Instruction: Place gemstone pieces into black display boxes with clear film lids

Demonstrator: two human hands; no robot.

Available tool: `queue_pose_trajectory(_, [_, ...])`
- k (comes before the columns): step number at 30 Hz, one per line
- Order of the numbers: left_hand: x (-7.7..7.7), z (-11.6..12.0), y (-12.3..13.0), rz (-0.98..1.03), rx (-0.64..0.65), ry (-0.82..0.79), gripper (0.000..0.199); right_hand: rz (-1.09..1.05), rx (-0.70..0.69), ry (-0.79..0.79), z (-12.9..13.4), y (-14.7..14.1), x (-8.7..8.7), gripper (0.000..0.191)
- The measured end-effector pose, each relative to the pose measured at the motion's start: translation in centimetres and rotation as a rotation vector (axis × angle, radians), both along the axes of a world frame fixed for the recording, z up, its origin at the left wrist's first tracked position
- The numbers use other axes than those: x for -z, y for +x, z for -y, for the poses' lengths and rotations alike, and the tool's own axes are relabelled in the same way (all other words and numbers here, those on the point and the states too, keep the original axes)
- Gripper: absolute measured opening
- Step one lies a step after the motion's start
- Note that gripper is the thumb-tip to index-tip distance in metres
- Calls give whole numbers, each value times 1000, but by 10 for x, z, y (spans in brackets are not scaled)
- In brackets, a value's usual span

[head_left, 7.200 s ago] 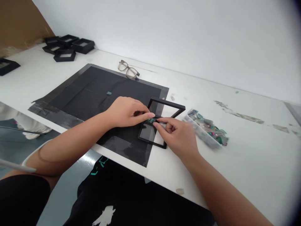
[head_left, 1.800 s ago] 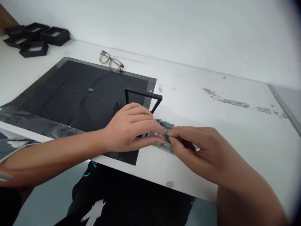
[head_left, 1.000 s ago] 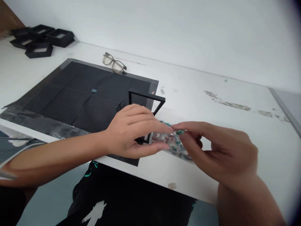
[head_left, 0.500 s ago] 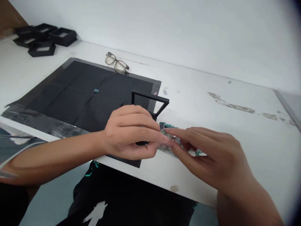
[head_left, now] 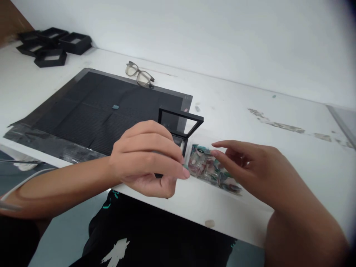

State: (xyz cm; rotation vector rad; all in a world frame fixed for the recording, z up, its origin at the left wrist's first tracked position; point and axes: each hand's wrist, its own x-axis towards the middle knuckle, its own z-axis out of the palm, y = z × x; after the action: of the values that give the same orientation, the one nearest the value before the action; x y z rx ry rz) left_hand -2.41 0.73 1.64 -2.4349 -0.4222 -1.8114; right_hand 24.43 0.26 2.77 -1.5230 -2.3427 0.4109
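My left hand (head_left: 150,159) is closed, thumb and fingers pinching a small blue-green chip (head_left: 186,167), mostly hidden by the fingers. A little to the right, my right hand (head_left: 247,163) has its thumb and index finger apart. Its thumb tip is at the upper edge of a clear plastic pack (head_left: 205,165) of mixed green, pink and white chips. I cannot tell whether the thumb touches the pack. Behind my left hand stands a small black hinged case (head_left: 196,128), its windowed lid raised. My left hand covers much of its base.
A black ribbed mat (head_left: 91,100) lies on the white table, with one blue-green chip (head_left: 115,106) on it. Glasses (head_left: 140,76) rest at the mat's far edge. Several black frames (head_left: 51,58) are piled at the back left. Flat, pale flakes (head_left: 286,127) lie at the right.
My hands have moved apart. The left went slightly left with the chip pinched in it, and the right shifted right with thumb and index finger separated, uncovering the pack.
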Motion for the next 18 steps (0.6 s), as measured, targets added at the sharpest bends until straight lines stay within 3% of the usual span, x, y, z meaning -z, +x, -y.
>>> queue_pose_trajectory(5, [1, 2, -12, -155, -88, -114, 16, 38, 103, 11, -11, 14, 4, 35])
queue_pose_trajectory(10, [2, 1, -16, -227, -78, -198, 25, 144, 240, 107, -24, 34, 6, 39])
queue_pose_trajectory(15, [3, 1, -18, -136, -32, -42, 7, -27, 342, 267, -17, 23, -2, 31])
queue_pose_trajectory(18, [4, 1, -20, -66, -6, 92, 16, -164, 241, 370, -7, 2, -6, 17])
